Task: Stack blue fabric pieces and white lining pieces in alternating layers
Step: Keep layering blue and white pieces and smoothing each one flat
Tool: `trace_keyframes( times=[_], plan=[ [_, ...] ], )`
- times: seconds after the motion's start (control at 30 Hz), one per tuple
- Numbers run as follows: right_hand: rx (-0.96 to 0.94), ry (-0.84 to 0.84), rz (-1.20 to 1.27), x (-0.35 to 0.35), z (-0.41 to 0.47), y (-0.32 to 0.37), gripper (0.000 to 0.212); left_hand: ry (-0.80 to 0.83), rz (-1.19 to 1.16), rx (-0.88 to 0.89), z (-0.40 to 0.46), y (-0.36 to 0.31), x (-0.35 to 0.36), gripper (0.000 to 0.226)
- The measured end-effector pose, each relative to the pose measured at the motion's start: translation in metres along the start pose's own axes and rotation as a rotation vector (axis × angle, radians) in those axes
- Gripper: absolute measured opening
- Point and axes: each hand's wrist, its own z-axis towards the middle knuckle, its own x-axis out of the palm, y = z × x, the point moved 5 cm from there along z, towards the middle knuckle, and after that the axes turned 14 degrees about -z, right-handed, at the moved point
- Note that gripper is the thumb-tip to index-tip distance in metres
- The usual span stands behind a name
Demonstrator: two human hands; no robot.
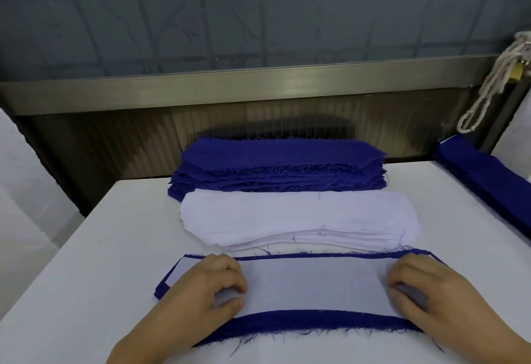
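Left hand [201,286] rests on the left end of the white lining piece [313,283], fingers [230,268] curled down, tips pressing the lining; not clearly pinching it. Right hand [431,286] mirrors it on the right end, fingers [402,277] curled, tips on the lining. Can't tell whether either thumb hooks under an edge.

The lining lies flat on a blue piece [316,320], blue border showing all round, widest on the near side. Both sit on the white surface [86,277], just in front of the white stack [298,217].

Blue stack [281,168] is right behind the white stack, touching or slightly overlapped by it. A third pile, blue strips [488,179], sits right of the white stack, cut off by the frame edge.

Count: two hands, three stacks, one lining-on-blue pair. Layers per stack too fine to count. Forearms cut off at the bottom edge. White cord [488,84] and a brass padlock [517,73] hang far right, above the strips.
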Motion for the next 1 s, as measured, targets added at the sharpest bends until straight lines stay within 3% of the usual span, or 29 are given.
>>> trace_keyframes(
  times=[0.1,0.27,0.4,0.5,0.63,0.8,1.0],
  plan=[
    [0.053,0.027,-0.029,0.000,-0.001,-0.011,0.012,-0.036,0.006,-0.031,0.000,0.005,-0.004,0.008],
    [0.218,0.090,-0.083,0.004,0.004,-0.028,0.036,-0.206,0.068,-0.112,0.001,0.010,-0.014,0.015],
    [0.226,0.008,-0.033,-0.002,0.029,-0.024,0.027,-0.339,0.193,-0.062,0.017,-0.001,-0.023,0.012],
    [0.153,0.001,-0.031,0.004,0.061,-0.020,0.028,-0.408,0.214,-0.038,0.042,-0.007,-0.029,0.032],
    [0.164,0.090,0.024,0.027,0.083,-0.022,0.043,-0.353,0.205,-0.103,0.069,0.009,-0.019,0.051],
    [0.198,0.066,0.079,0.041,0.073,-0.026,0.035,-0.394,0.177,-0.058,0.070,0.023,-0.012,0.044],
    [0.158,-0.120,-0.046,0.038,0.074,-0.024,0.021,-0.478,0.244,0.020,0.066,0.018,-0.014,0.029]
  ],
)
